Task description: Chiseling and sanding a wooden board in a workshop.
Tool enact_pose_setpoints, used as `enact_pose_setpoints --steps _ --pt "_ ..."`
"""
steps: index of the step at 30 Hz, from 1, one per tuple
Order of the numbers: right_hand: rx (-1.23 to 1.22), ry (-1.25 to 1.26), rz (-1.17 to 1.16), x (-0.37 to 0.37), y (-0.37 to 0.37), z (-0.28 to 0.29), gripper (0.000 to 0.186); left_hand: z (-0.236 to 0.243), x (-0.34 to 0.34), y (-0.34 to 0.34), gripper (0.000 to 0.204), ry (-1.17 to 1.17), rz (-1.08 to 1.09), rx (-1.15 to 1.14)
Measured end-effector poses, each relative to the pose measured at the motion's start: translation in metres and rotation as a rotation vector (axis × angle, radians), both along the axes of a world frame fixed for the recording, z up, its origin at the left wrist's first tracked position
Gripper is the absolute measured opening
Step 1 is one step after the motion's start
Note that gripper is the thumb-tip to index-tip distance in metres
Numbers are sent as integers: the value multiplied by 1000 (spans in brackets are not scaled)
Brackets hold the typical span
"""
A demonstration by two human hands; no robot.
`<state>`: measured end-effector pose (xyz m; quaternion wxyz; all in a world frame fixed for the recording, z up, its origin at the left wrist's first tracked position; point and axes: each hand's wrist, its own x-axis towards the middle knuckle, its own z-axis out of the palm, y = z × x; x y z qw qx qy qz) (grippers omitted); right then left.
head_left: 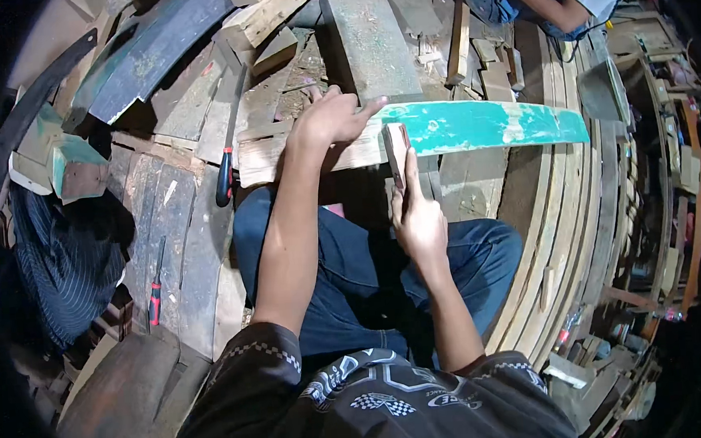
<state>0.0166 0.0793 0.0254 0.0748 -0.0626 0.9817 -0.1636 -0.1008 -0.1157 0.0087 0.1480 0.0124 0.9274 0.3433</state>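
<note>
A long wooden board point(481, 124) lies crosswise in front of me, bare wood at its left part and worn green paint along its right part. My left hand point(330, 124) lies over the bare part, with its fingers at the far edge and one digit stretched right along the board; it grips the board. My right hand point(422, 229) is closed around a narrow wooden block point(397, 150) with a dark reddish side. The block's far end rests over the board where bare wood meets paint. Whatever lies on the block's underside is hidden.
A screwdriver point(224, 178) with a black and red handle lies left of the board; another screwdriver point(155, 302) lies nearer me. Long planks point(556, 230) run along the right. Dark painted boards point(160, 54) and offcuts lie beyond. Another person point(550, 2) sits at the far right.
</note>
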Motion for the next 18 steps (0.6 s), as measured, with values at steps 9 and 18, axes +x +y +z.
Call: enact_pose_setpoints --steps 9,18 --pt "35 75 36 -20 -8 -7 73 -7 -5 -4 79 -25 -88 -93" --pt "-34 63 -2 -23 1 -9 73 5 -5 4 78 -5 -36 -113"
